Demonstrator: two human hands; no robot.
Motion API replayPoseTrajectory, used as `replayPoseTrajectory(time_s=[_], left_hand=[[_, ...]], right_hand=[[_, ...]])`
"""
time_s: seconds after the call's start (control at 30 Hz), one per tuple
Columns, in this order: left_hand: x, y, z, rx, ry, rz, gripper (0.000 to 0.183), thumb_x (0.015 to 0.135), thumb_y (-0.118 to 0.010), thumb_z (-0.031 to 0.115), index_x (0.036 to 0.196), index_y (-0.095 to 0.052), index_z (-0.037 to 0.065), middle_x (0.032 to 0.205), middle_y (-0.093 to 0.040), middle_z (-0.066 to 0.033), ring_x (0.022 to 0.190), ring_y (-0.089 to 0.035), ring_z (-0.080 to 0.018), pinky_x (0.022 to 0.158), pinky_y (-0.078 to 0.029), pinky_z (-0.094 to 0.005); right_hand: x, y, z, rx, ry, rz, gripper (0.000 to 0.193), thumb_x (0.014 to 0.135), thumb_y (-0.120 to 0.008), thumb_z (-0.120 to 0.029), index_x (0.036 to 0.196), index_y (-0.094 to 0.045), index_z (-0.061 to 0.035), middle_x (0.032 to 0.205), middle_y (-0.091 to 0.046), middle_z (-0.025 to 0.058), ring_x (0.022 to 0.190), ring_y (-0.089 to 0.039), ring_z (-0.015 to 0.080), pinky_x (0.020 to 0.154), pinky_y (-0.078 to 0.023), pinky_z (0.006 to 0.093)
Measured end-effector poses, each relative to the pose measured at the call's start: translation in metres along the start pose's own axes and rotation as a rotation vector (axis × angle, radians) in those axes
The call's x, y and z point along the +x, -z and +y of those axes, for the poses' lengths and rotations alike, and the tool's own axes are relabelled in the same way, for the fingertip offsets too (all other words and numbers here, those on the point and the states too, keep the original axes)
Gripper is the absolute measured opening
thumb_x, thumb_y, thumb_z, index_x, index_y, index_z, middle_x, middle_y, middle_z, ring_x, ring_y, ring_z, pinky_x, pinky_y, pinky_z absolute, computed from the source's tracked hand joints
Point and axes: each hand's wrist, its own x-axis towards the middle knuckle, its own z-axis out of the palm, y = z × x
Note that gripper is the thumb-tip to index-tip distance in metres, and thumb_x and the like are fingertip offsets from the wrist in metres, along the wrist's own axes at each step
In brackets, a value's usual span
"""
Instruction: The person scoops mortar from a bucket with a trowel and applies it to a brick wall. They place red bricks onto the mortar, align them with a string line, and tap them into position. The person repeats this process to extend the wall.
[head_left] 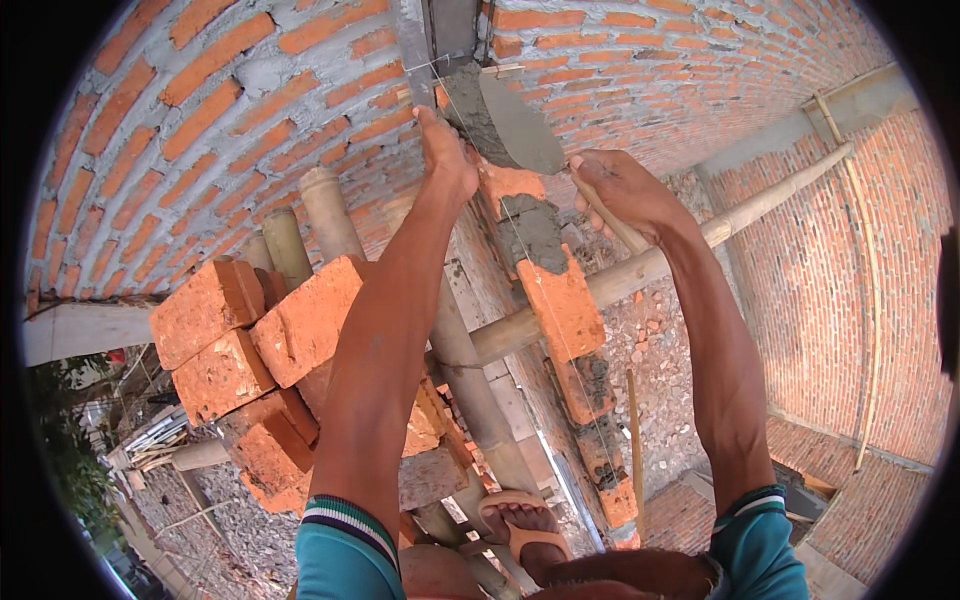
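Observation:
My right hand (625, 195) is closed round the wooden handle (612, 217) of a trowel. The trowel's grey blade (522, 125) lies over wet mortar (467, 105) at the far end of a narrow brick course. My left hand (447, 157) is beside that mortar on its left, one finger stretched upward; its other fingers are partly hidden. Nearer me in the course are an orange brick (562, 305) and another patch of mortar (532, 235). A thin string (517, 222) runs lengthwise over the course.
Orange bricks (210, 312) are stacked at left beside upright bamboo poles (330, 215). A long bamboo pole (620, 278) crosses beneath the course. Brick walls (225, 100) rise ahead and at right. My sandalled foot (525, 520) rests below on bamboo; rubble ground (665, 370) lies lower down.

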Motion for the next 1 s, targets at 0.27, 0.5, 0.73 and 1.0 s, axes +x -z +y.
replayPoseTrajectory(time_s=[0.27, 0.5, 0.73, 1.0], left_hand=[[0.009, -0.013, 0.023, -0.029, 0.046, -0.245, 0.084, 0.106, -0.016, 0.07, 0.15, -0.045, 0.005, 0.154, -0.049, -0.015, 0.142, -0.044, -0.0306, 0.12, -0.032, -0.049], [0.007, -0.009, 0.021, 0.139, -0.083, -0.335, 0.093, 0.104, -0.012, 0.074, 0.163, -0.024, 0.002, 0.168, -0.028, -0.0174, 0.155, -0.026, -0.0326, 0.127, -0.02, -0.0437], [-0.005, -0.012, 0.01, 0.12, -0.153, -0.225, 0.096, 0.102, -0.02, 0.076, 0.167, -0.004, 0.008, 0.174, -0.008, -0.0157, 0.16, -0.008, -0.0318, 0.128, -0.009, -0.0479], [-0.035, -0.001, 0.018, 0.022, -0.098, -0.05, 0.088, 0.103, -0.029, 0.069, 0.167, -0.015, 0.009, 0.174, -0.013, -0.0149, 0.158, -0.018, -0.0309, 0.127, -0.01, -0.0507]], right_hand=[[0.052, -0.002, -0.065, -0.431, 0.001, -0.056, 0.043, 0.107, -0.048, -0.034, 0.111, -0.062, 0.0055, 0.081, -0.065, 0.0134, 0.06, -0.066, 0.0199, 0.05, -0.055, 0.0352], [-0.005, 0.001, -0.044, -0.75, 0.147, -0.03, 0.043, 0.104, -0.051, -0.034, 0.102, -0.062, 0.0074, 0.082, -0.067, 0.0252, 0.055, -0.066, 0.0328, 0.072, -0.054, 0.0481], [-0.075, 0.018, -0.012, -0.217, -0.113, 0.002, 0.04, 0.109, -0.046, -0.029, 0.092, -0.064, 0.002, 0.079, -0.068, 0.0146, 0.059, -0.065, 0.0239, 0.055, -0.056, 0.0407], [0.08, 0.041, 0.03, -0.148, 0.066, 0.15, 0.037, 0.107, -0.058, -0.036, 0.122, -0.061, -0.0023, 0.096, -0.07, 0.0103, 0.068, -0.064, 0.015, 0.055, -0.054, 0.0322]])
